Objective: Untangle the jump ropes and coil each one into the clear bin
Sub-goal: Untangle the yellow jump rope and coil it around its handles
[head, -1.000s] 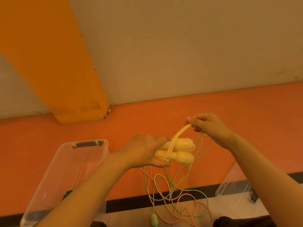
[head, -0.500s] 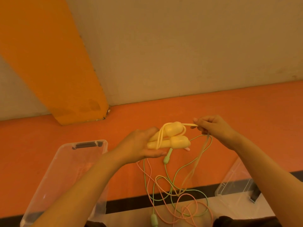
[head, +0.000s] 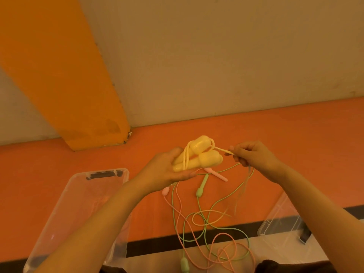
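My left hand [head: 167, 170] holds the two yellow jump-rope handles [head: 199, 158] side by side, with yellow cord looped around them. My right hand [head: 250, 156] pinches the yellow cord [head: 223, 150] just right of the handles, pulled taut. Below hang tangled loops of a green rope [head: 199, 192] and a pink rope [head: 216, 174], whose handles dangle under my left hand. A clear bin [head: 82, 198] stands at the lower left; my left forearm crosses in front of it.
A second clear container [head: 279, 223] shows at the lower right, partly behind my right forearm. An orange floor runs to a beige wall with an orange column [head: 65, 75] at the left. A black stripe [head: 157, 245] crosses the bottom.
My right hand has wound the yellow cord round the handles and now pulls it to the right. My left hand has tilted the handles upward. Green and pink handles have swung into view.
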`<state>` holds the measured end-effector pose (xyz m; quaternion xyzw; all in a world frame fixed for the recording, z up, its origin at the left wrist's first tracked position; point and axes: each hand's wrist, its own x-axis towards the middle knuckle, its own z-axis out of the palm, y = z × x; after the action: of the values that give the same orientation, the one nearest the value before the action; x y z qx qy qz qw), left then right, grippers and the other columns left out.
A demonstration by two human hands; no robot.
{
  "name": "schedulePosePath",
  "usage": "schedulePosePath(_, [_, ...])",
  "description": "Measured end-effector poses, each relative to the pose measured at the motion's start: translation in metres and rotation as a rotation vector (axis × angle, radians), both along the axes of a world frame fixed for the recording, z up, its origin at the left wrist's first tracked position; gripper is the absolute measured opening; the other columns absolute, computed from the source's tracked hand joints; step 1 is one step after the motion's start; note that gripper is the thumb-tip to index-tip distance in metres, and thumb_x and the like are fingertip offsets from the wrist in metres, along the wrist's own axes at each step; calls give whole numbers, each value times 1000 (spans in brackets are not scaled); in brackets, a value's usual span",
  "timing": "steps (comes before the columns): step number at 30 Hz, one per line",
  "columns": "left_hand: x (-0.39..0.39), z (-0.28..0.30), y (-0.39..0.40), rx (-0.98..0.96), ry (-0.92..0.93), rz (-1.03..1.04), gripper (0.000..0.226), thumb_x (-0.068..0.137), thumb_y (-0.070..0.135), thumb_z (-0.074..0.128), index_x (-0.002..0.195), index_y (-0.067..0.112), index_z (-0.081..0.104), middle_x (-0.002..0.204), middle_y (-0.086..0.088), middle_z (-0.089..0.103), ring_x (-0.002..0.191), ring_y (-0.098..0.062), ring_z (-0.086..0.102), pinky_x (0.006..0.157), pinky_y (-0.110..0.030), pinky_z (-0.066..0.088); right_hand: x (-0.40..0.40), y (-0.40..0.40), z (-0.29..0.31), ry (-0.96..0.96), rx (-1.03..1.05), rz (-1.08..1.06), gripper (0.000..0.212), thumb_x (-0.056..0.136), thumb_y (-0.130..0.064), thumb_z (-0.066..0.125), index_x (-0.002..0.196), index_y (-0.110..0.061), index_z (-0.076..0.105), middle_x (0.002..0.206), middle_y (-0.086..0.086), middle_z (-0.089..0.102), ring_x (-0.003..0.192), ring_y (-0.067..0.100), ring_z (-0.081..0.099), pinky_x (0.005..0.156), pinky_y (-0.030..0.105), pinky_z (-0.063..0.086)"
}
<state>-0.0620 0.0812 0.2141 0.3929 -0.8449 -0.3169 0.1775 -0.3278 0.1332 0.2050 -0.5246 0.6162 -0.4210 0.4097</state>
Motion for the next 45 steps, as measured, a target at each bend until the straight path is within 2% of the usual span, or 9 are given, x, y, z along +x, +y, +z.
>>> schedulePosePath(4, [1, -1, -9, -3, 30, 83, 48, 58, 71, 58, 80, 30, 49, 71, 9, 51, 61, 0, 45, 54, -21, 29, 7, 0, -2, -29, 21, 17, 28, 94, -18, 56, 70, -6, 64, 44, -9, 51, 43, 4, 39, 44, 17, 33])
schedulePosePath(8, [0, -3, -13, 7, 35, 136, 56, 62, 67, 61, 92, 19, 58, 81, -3, 60, 70, -15, 52, 59, -29, 35, 9, -1, -2, -56, 21, 40, 24, 94, -19, 56, 84, -1, 69, 47, -9, 54, 44, 5, 39, 45, 18, 33])
schedulePosePath(12, [0, -2, -15, 20, 55, 167, 74, 58, 74, 53, 98, 13, 60, 86, -8, 62, 77, -23, 56, 64, -37, 40, 9, 0, -1, -47, 32, 29, 27, 94, -19, 56, 81, 3, 66, 46, -8, 51, 44, 7, 37, 44, 18, 31])
schedulePosePath(16, [0, -1, -17, 34, 41, 212, 51, 75, 58, 65, 95, 12, 59, 77, 0, 56, 71, -18, 50, 61, -33, 35, 11, 1, 0, -64, 29, 40, 26, 94, -20, 57, 77, -1, 64, 46, -9, 51, 43, 6, 36, 43, 18, 29])
schedulePosePath(19, [0, -3, -17, 50, 46, 237, 33, 84, 45, 66, 94, 15, 59, 78, 0, 57, 72, -16, 52, 62, -32, 36, 13, 0, 0, -40, 37, 59, 12, 89, -18, 63, 87, -10, 72, 58, -5, 59, 47, 5, 38, 43, 19, 30])
schedulePosePath(25, [-2, -2, -16, 84, 135, 300, 31, 85, 44, 65, 92, 15, 58, 71, 2, 54, 65, -15, 50, 60, -35, 37, 20, 0, -3, 33, 73, 108, 17, 91, -18, 61, 90, -9, 75, 56, -6, 60, 47, 3, 39, 45, 19, 32])
schedulePosePath(30, [-2, -4, -21, 147, 206, 363, 27, 84, 49, 64, 83, 23, 55, 66, 2, 54, 56, -16, 50, 53, -36, 39, 29, -1, -5, 11, 105, 163, 16, 91, -18, 61, 88, -11, 75, 63, 2, 61, 47, 5, 43, 45, 17, 37])
schedulePosePath(37, [2, -4, -28, 131, 201, 467, 35, 83, 55, 61, 85, 20, 55, 69, -1, 55, 61, -21, 54, 53, -34, 40, 35, 1, 0, -59, 179, 241, 22, 97, -15, 51, 101, -4, 70, 57, 0, 54, 41, 5, 34, 40, 17, 26])
schedulePosePath(45, [5, -8, -31, 12, 45, 492, 38, 85, 51, 62, 91, 14, 57, 75, 1, 55, 72, -19, 53, 59, -32, 35, 34, 2, 3, -67, 168, 193, 23, 97, -16, 52, 92, -1, 69, 53, -3, 54, 39, 5, 35, 39, 17, 28])
